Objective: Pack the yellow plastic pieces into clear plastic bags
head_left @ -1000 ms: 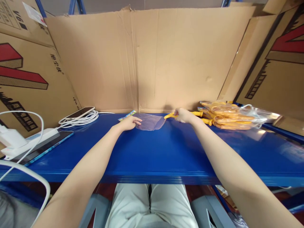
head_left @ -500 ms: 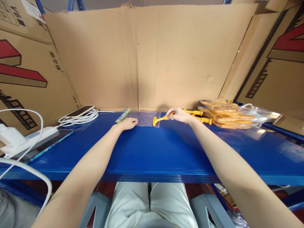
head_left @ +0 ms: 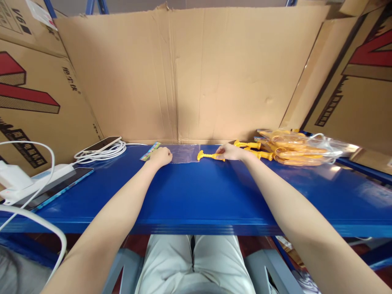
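Observation:
My left hand (head_left: 161, 156) is closed, fingers curled on a clear plastic bag (head_left: 185, 153) that lies flat on the blue shelf. A colourful printed header strip (head_left: 150, 151) shows at the bag's left end, partly behind the hand. My right hand (head_left: 231, 152) pinches the right end of a yellow plastic stick (head_left: 210, 155) with a twisted shaft and a hammer-like head. Its head points left and sits at the bag's right edge; whether they touch I cannot tell. More yellow sticks (head_left: 260, 154) lie just right of my right hand.
Several bagged yellow pieces (head_left: 297, 149) are piled at the right. At the left are a coiled white cable (head_left: 105, 153), phones, and a white power strip (head_left: 39, 179). A cardboard sheet (head_left: 196, 77) stands behind the blue shelf (head_left: 199, 196), with boxes on both sides.
My left hand has slid left and its fingers have curled, drawing the bag left. The yellow stick's head, over the bag before, is now at its edge; its right end has come lower.

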A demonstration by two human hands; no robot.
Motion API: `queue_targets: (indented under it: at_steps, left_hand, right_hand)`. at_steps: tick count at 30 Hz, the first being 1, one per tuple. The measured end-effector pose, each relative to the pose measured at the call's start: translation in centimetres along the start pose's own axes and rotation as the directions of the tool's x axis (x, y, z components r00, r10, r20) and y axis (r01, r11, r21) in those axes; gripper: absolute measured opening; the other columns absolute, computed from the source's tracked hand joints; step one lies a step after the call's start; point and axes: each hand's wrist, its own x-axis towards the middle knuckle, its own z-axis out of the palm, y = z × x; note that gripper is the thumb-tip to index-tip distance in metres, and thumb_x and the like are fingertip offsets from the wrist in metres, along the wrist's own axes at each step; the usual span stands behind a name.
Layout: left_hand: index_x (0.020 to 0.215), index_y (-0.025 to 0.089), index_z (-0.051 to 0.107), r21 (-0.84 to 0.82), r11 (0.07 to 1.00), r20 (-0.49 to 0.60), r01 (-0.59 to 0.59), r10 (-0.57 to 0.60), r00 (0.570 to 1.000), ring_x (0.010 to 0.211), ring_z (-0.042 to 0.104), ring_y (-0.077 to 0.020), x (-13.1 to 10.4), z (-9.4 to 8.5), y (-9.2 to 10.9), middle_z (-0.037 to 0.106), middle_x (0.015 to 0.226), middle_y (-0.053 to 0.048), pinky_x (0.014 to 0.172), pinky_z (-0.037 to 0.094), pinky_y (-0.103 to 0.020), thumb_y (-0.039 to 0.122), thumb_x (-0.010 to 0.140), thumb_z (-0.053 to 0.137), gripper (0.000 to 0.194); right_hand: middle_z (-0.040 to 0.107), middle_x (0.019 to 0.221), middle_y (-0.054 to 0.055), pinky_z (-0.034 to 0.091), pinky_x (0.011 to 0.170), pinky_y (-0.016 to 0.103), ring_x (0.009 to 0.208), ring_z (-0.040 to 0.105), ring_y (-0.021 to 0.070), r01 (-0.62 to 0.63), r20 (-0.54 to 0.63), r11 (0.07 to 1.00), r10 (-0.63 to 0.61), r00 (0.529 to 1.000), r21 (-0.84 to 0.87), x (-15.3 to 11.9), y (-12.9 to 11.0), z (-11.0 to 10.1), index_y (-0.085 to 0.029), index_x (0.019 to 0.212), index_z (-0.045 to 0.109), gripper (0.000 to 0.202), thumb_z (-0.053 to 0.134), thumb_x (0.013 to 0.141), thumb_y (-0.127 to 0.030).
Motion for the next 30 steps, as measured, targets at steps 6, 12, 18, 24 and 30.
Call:
queue_targets:
  at_steps: [6,12,18,24,30]
  left_hand:
    - [0.112,0.015,0.059,-0.075,0.997,-0.065,0.013,-0.018,0.998,0.107,0.059,-0.0278,-0.4,0.3,1.0,0.066,0.11,-0.014,0.088,0.044,-0.036,0.042,0.087,0.039,0.042]
    - [0.096,0.018,0.059,-0.142,0.982,-0.07,-0.122,0.113,0.991,0.093,0.063,-0.0265,-1.0,0.2,3.5,0.068,0.096,-0.011,0.078,0.046,-0.034,0.045,0.083,0.045,0.033]
    - [0.087,0.019,0.058,-0.095,0.989,-0.009,-0.112,0.112,0.994,0.091,0.063,-0.0281,-1.6,0.3,4.8,0.067,0.095,-0.011,0.074,0.047,-0.036,0.042,0.076,0.052,0.026]
    - [0.089,0.017,0.06,-0.068,0.994,-0.02,-0.086,0.085,0.996,0.096,0.061,-0.0305,-1.7,0.5,5.3,0.064,0.103,-0.013,0.076,0.047,-0.039,0.052,0.075,0.051,0.039]
    - [0.079,0.018,0.06,-0.039,0.983,-0.035,-0.178,0.177,0.984,0.091,0.062,-0.0264,-1.6,1.0,5.3,0.062,0.101,-0.01,0.072,0.047,-0.035,0.027,0.079,0.047,0.016]
  right_hand:
    - [0.067,0.074,0.004,0.043,0.058,0.023,0.067,0.061,0.0155,-0.065,-0.01,0.987,0.064,0.998,-0.149,-0.8,-1.1,-0.2,-0.015,0.086,0.067,0.018,0.066,0.072,-0.027]
    - [0.063,0.064,0.0,0.042,0.055,0.021,0.059,0.057,0.0116,0.104,0.047,0.995,-0.103,0.994,0.0,-0.4,-1.3,0.6,-0.015,0.088,0.066,0.021,0.064,0.071,-0.027]
    - [0.064,0.064,0.001,0.042,0.054,0.02,0.059,0.058,0.0117,0.117,0.07,0.993,-0.118,0.991,0.021,-0.1,-1.5,0.8,-0.014,0.087,0.065,0.021,0.066,0.069,-0.025]
    - [0.064,0.063,0.002,0.041,0.05,0.021,0.055,0.057,0.0116,0.068,0.065,0.998,-0.066,0.996,-0.02,-0.3,-1.8,0.8,-0.015,0.079,0.065,0.018,0.067,0.069,-0.029]
    - [0.062,0.064,0.001,0.038,0.052,0.02,0.058,0.054,0.0111,0.139,-0.07,0.988,-0.143,0.987,-0.062,-0.3,-2.5,0.9,-0.014,0.083,0.067,0.02,0.064,0.071,-0.03]
